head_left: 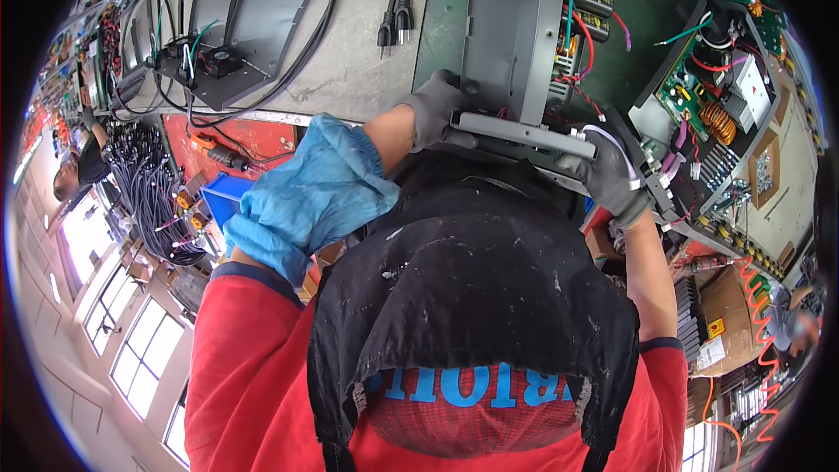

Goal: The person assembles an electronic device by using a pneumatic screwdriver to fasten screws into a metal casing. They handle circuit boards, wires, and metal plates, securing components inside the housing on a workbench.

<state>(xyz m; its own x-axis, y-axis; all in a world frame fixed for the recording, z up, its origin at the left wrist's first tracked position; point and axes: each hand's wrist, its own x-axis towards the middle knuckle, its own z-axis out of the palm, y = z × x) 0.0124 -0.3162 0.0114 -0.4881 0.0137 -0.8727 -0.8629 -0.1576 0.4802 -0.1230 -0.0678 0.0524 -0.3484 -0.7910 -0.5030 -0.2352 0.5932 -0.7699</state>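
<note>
My left hand [434, 112], in a grey glove, grips the left end of a narrow grey metal panel [524, 134] at the front of a grey metal chassis [502, 44]. My right hand [614, 177], gloved too, is closed round the panel's right end. A white cable [609, 135] loops over the right fingers. Black cylindrical capacitors [587, 13] and red and green wires stand along the chassis's right side. Some of my fingertips are hidden behind the panel. A blue cloth sleeve [315, 192] covers my left forearm.
At the right lies an open housing with a circuit board and copper coil [718, 125]. Grey vented covers [253, 0] and black power plugs [395, 26] lie at the far left. A power screwdriver [218, 150], a blue bin [225, 195] and bundled black cables [149, 183] are left of me.
</note>
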